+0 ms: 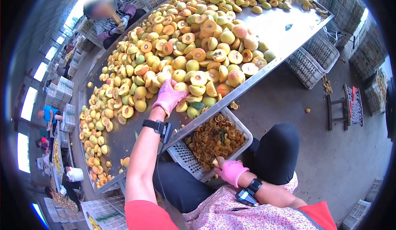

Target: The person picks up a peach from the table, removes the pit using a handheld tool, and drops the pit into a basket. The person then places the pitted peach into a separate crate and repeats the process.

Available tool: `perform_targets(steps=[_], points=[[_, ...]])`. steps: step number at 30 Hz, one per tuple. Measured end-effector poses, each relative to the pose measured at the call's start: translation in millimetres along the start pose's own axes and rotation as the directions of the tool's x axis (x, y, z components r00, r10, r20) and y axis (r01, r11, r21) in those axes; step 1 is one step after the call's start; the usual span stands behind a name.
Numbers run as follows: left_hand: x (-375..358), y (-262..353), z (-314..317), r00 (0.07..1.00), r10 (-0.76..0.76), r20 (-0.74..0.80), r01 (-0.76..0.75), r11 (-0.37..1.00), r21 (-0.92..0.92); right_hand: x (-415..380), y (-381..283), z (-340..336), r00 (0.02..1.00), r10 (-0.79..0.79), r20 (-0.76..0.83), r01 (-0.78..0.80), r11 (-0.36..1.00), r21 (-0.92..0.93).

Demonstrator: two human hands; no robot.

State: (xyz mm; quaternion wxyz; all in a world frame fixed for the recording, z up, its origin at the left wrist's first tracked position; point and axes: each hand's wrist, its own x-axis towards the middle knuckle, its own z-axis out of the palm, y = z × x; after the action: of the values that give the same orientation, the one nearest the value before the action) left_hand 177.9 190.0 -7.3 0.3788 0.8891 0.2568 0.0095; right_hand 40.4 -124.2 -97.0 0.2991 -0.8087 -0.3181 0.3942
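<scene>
A large heap of halved yellow-orange fruit (199,78) covers much of the metal table (264,62). My left hand (169,98), in a pink glove, reaches into the near side of the heap, its fingers bent against the fruit there. Whether it grips a piece is hidden. Lower down, my right hand (232,172), also in a pink glove, is closed on a small pale tool handle (215,163). It is just over the near edge of a white crate (243,133), which holds brown pits and scraps (214,141).
A co-worker's gloved hands (119,23) are at the table's far left side. Empty grey crates (307,67) stand beyond the right edge. A wooden stool (344,108) is on the floor at right. Stacked crates line both sides. A white bucket (75,174) stands at left.
</scene>
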Motion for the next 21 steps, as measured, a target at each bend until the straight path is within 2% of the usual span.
perform_targets(steps=[1, 2, 3, 4, 5, 6, 7, 8, 9, 10, 11, 12, 14, 16, 18, 20, 21], points=[[-4.3, -2.0, -5.1, 0.997, -0.063, 0.034, 0.065, 0.994, -0.091, -1.2, -2.3, -3.0, 1.0, 0.004, 0.011, -0.004, 1.0, 0.026], [-4.5, -11.2, -10.0, 0.998, -0.013, -0.059, 0.015, 0.999, 0.029, -3.0, -4.7, -6.8, 1.0, 0.008, 0.023, -0.009, 0.999, 0.052], [-13.1, -14.3, -15.2, 0.991, 0.022, -0.135, -0.029, 0.998, -0.049, -5.4, -8.1, -13.0, 1.0, 0.007, 0.02, -0.008, 0.998, 0.055], [-24.8, -14.5, -22.4, 0.975, 0.048, -0.216, -0.076, 0.989, -0.124, -8.3, -13.0, -20.8, 0.999, 0.032, 0.019, -0.035, 0.98, 0.198], [-33.8, -14.4, -32.7, 0.957, 0.103, -0.27, -0.139, 0.983, -0.118, -10.2, -18.2, -26.1, 0.998, 0.051, 0.026, -0.057, 0.94, 0.336], [-45.5, -12.6, -44.5, 0.933, 0.155, -0.326, -0.199, 0.974, -0.106, -12.2, -23.2, -29.4, 0.999, 0.041, 0.033, -0.05, 0.94, 0.336], [-60.8, -10.1, -56.3, 0.968, 0.021, -0.251, -0.11, 0.932, -0.345, -14.1, -27.4, -32.3, 0.998, 0.067, -0.001, -0.06, 0.897, 0.439], [-67.7, -24.6, -65.7, 0.991, -0.089, -0.097, 0.029, 0.869, -0.494, -14.5, -29.6, -33.7, 0.995, 0.097, -0.032, -0.065, 0.842, 0.536], [-84.1, -20.9, -69.8, 0.991, -0.087, 0.104, 0.135, 0.694, -0.707, -9.1, -22.0, -18.8, 0.987, 0.019, -0.161, 0.07, 0.847, 0.526], [-104.2, -13.3, -70.6, 0.955, -0.028, 0.294, 0.272, 0.467, -0.841, -9.7, -26.6, -20.1, 0.988, 0.011, -0.153, 0.071, 0.849, 0.524], [-121.8, -11.6, -65.0, 0.947, 0.002, 0.322, 0.291, 0.427, -0.856, -11.7, -33.1, -24.1, 0.976, -0.023, -0.218, 0.137, 0.843, 0.521], [-140.5, -9.6, -56.1, 0.933, 0.012, 0.36, 0.339, 0.311, -0.888, -15.2, -40.4, -29.5, 0.958, -0.051, -0.283, 0.197, 0.833, 0.517], [-170.4, -11.3, -30.1, 0.923, 0.01, 0.384, 0.373, 0.212, -0.903, -26.2, -54.9, -42.7, 0.958, -0.067, -0.278, 0.198, 0.856, 0.477], [-199.7, -7.0, -3.6, 0.925, -0.037, 0.378, 0.378, 0.171, -0.91, -33.9, -64.5, -47.5, 0.936, -0.173, -0.306, 0.277, 0.898, 0.341], [-223.2, -2.2, 18.2, 0.945, -0.097, 0.314, 0.328, 0.282, -0.901, -38.1, -73.8, -49.3, 0.926, -0.198, -0.32, 0.298, 0.906, 0.301], [-238.0, 3.9, 37.4, 0.946, -0.187, 0.265, 0.315, 0.333, -0.889, -38.9, -75.1, -45.7, 0.95, -0.204, -0.238, 0.252, 0.948, 0.193], [-245.6, 17.6, 40.3, 0.927, -0.249, 0.279, 0.347, 0.293, -0.891, -39.1, -75.9, -46.0, 0.952, -0.199, -0.23, 0.24, 0.957, 0.163]])
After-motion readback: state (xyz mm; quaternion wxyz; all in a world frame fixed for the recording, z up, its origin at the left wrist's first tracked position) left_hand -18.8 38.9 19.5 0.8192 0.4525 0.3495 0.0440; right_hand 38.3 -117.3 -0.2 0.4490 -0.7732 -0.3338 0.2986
